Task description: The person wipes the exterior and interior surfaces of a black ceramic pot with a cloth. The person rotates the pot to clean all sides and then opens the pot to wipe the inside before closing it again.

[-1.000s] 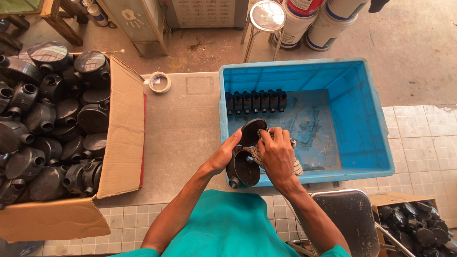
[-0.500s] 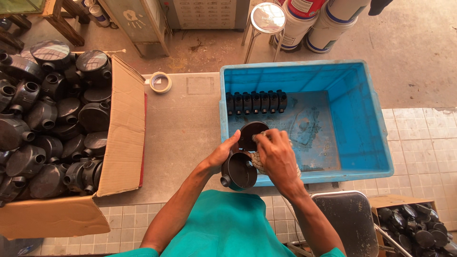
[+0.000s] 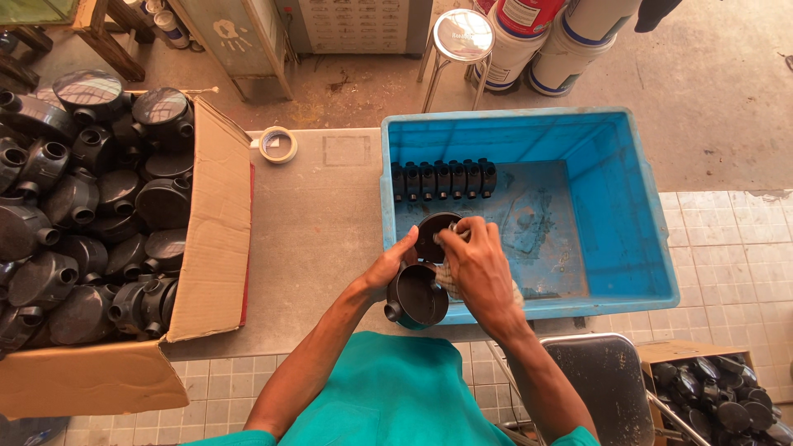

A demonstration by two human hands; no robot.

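Note:
My left hand [image 3: 388, 268] grips a round black plastic box [image 3: 415, 297] with side spouts, its hollow facing up, just over the near rim of the blue crate [image 3: 628, 272]. My right hand [image 3: 479, 268] holds a black round lid [image 3: 432, 234] by its edge, tilted above the box, with a pale rag [image 3: 446, 281] tucked under the palm. A row of several small black clips [image 3: 442, 180] stands inside the crate at its far left.
An open cardboard carton [image 3: 211, 239] at the left is heaped with black round boxes [image 3: 74, 223]. A tape roll [image 3: 277, 144] lies on the grey table. A stool [image 3: 462, 37] and buckets [image 3: 512, 41] stand beyond. A metal chair [image 3: 611, 388] and another box of black parts [image 3: 719, 396] sit at the lower right.
The lid has come up off the box and now tilts above it. My left hand has shifted the box slightly down and left.

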